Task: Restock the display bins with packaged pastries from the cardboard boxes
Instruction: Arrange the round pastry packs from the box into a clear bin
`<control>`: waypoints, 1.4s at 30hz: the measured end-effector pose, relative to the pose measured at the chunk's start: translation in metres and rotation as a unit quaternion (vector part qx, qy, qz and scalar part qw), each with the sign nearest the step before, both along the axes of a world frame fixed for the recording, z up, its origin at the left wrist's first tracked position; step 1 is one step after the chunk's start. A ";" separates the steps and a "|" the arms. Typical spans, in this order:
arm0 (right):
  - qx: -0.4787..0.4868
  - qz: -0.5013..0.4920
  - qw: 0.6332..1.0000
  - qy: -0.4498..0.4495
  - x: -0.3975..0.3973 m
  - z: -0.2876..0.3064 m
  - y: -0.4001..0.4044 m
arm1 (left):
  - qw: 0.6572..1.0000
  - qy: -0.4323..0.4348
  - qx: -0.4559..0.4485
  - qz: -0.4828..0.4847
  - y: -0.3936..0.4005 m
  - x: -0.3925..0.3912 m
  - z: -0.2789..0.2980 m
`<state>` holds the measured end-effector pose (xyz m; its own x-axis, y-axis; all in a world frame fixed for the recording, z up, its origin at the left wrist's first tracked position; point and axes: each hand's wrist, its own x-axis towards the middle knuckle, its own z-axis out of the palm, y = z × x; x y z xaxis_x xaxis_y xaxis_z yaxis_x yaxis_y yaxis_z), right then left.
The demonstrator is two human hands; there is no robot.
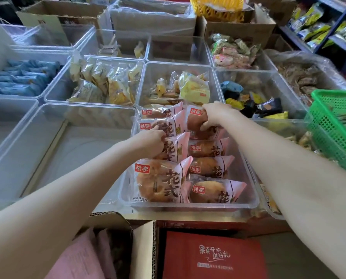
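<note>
A clear display bin (190,206) in front of me holds several pink-wrapped pastries in two rows. My left hand (151,140) reaches into the left row and grips a pink pastry pack (175,148) standing on edge. My right hand (214,115) grips another pastry pack (198,122) at the far end of the right row. An open cardboard box (107,248) with more pink packs lies below the bin, at the bottom left.
A large empty clear bin (37,125) sits to the left. Bins of yellow snacks (107,85), blue packs (21,77) and mixed sweets (254,101) stand behind. A green basket (333,127) is at the right. A red box (212,256) lies below.
</note>
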<state>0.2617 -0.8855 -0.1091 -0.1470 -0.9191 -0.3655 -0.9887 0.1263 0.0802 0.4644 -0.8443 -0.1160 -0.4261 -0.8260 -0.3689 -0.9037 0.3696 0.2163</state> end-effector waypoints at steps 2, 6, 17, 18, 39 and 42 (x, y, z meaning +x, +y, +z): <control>0.022 -0.017 1.000 0.012 0.000 0.001 -0.005 | 1.000 -0.017 0.000 -0.004 -0.003 0.000 -0.006; -0.016 -0.058 0.998 0.016 0.012 -0.015 0.003 | 1.000 -0.022 -0.009 -0.017 -0.004 0.002 -0.013; -0.235 0.026 0.968 -0.080 0.051 0.058 0.088 | 0.946 0.244 -0.210 0.039 0.058 0.054 0.030; -0.240 0.048 0.965 -0.091 0.070 0.067 0.100 | 0.948 0.241 -0.208 0.026 0.066 0.062 0.035; 0.015 0.311 0.950 0.000 0.464 -0.002 0.232 | 0.997 -0.035 0.019 -0.060 0.188 0.415 0.028; -0.003 0.282 0.959 -0.029 0.479 -0.006 0.234 | 0.998 -0.013 0.020 -0.057 0.185 0.422 0.023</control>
